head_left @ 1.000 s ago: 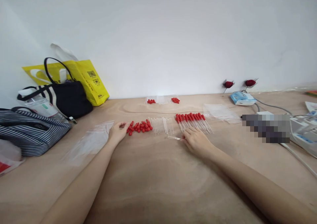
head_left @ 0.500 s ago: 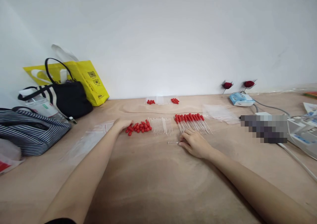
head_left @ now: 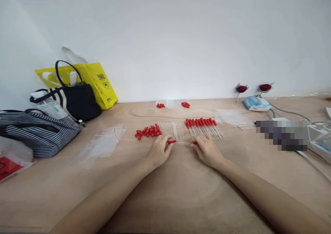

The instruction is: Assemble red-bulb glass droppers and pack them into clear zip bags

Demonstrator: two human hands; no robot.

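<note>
My left hand (head_left: 159, 152) pinches a red rubber bulb (head_left: 172, 142) between thumb and fingers. Facing it, a short gap away, a clear glass dropper tube (head_left: 184, 143) points left from my right hand (head_left: 207, 150), whose fingers are closed on its other end. Loose red bulbs (head_left: 148, 131) lie in a heap beyond my left hand. Beside them is a row of bare glass tubes (head_left: 171, 128). Past my right hand, several droppers (head_left: 204, 126) lie side by side, red bulbs on their far ends.
Small clear bags (head_left: 170, 104) with red bulbs lie near the wall. Flat plastic bags rest left (head_left: 103, 144) and right (head_left: 232, 118). A striped bag (head_left: 43, 134), black bag (head_left: 82, 101) and yellow bag (head_left: 103, 85) stand left. A tissue pack (head_left: 257, 104) and cables are right.
My left hand has moved right from the heap of bulbs, bringing a red bulb close to the glass tube. My right hand still holds the tube. The view has shifted slightly.
</note>
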